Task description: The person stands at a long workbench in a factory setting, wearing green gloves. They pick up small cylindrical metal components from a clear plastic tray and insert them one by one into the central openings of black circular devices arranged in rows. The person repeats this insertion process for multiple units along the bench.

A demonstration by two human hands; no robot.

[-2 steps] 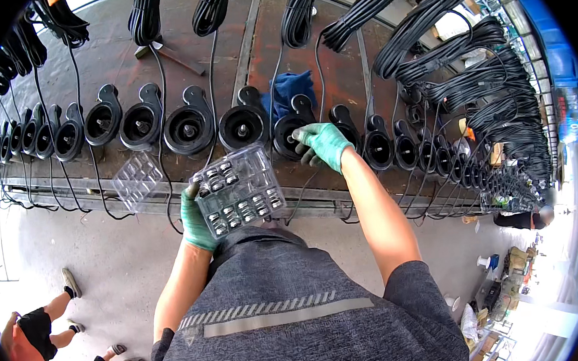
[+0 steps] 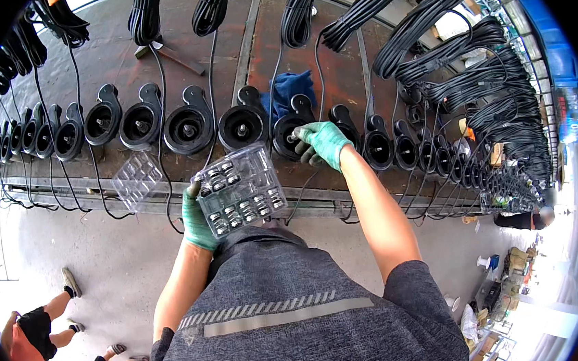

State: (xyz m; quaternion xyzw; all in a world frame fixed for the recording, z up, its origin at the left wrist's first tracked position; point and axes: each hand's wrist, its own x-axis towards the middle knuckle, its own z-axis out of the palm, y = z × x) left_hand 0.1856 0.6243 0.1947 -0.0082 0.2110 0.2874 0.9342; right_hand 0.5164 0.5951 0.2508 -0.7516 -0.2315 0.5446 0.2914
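Observation:
My left hand point(image 2: 198, 221), in a green glove, is closed on the left edge of a clear plastic compartment tray point(image 2: 255, 164). Small silvery metal cylinders point(image 2: 245, 210) sit in several of its compartments; other compartments, toward the upper right, hold nothing. My right hand point(image 2: 328, 144), also gloved in green, reaches into a round black housing point(image 2: 285, 128) with a short neck. Its thumb and fingertips are pinched together at the housing's centre post; whatever they grip is too small to make out. The housing lies on the brown metal table, next to a crumpled blue cloth point(image 2: 292, 87).
More black housings point(image 2: 189, 129) line the table's near edge on both sides, each trailing a cable. Bundled black cables point(image 2: 297, 11) lie at the back and right. A second clear tray point(image 2: 138, 180) rests at the table edge. Other people point(image 2: 35, 330) are at lower left.

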